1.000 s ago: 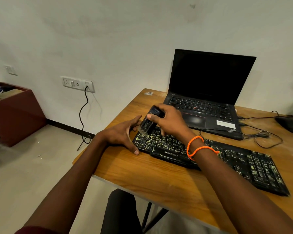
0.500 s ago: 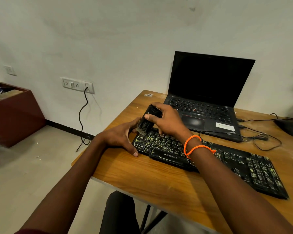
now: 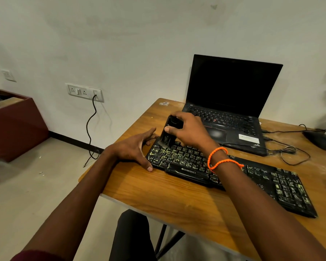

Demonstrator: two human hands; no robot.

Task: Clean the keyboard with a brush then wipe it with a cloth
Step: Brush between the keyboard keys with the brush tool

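Observation:
A long black keyboard (image 3: 262, 178) with pale dust between its keys lies slanted across the wooden table (image 3: 177, 200). My right hand (image 3: 190, 130) grips a small black brush (image 3: 167, 134) by its body, bristles down on the keyboard's far left corner. An orange cord bracelet circles that wrist. My left hand (image 3: 134, 149) rests with fingers spread against the keyboard's left end, thumb at the near corner. No cloth is in view.
An open black laptop (image 3: 230, 110) with a dark screen stands behind the keyboard. A black mouse (image 3: 318, 140) and loose cables lie at the right. A dark red box (image 3: 13, 125) sits on the floor at left, below a wall socket with a hanging cable.
The brush has shifted slightly toward the keyboard's far left corner in my right hand. My left hand stays at the keyboard's left end. The camera has tilted a little.

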